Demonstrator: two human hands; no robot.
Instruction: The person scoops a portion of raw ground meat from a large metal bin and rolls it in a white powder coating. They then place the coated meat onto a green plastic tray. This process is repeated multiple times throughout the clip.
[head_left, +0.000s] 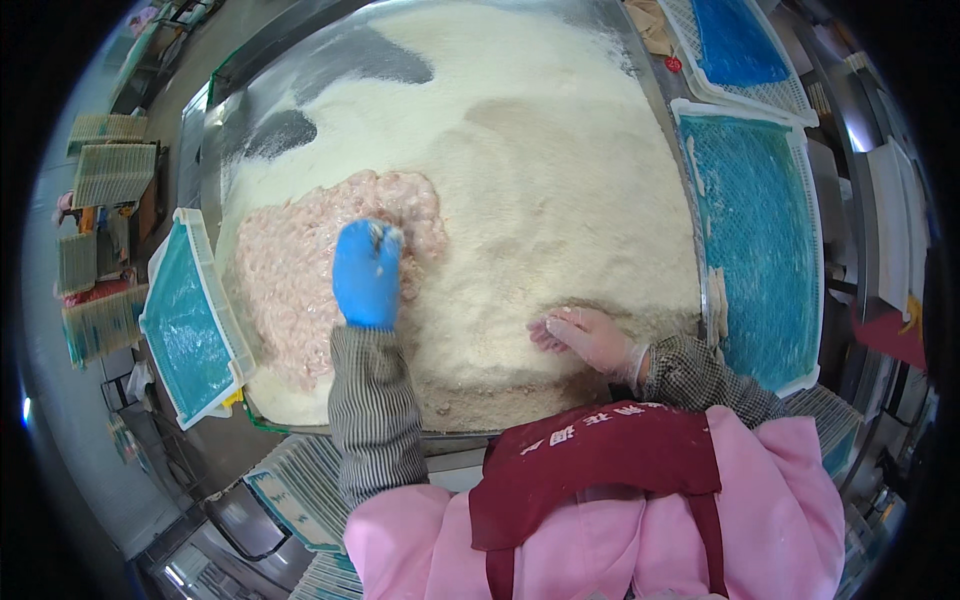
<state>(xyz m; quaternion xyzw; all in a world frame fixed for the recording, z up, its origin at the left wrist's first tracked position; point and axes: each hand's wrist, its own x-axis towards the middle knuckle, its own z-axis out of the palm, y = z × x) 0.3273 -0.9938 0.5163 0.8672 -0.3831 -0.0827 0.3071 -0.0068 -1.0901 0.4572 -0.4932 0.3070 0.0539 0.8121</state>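
Note:
In a blue glove, my left hand (367, 274) is curled at the right part of a heap of pale pink raw meat pieces (292, 277); whether its fingers grip any meat is hidden. Pale crumbs stick to the glove. My right hand (589, 341), in a thin clear glove, rests with bent fingers on a wide bed of cream-coloured powder or fine crumbs (525, 225), at its near right side. No object shows in it. The meat lies on the left part of this bed, inside a large metal-edged table tray (701, 285).
Right of the table stand a white-rimmed crate with a teal mesh liner (757, 247) and a crate with a blue liner (739, 41). A teal-lined tray (187, 330) leans at the left edge. Stacked trays (300, 487) stand below, near my left sleeve.

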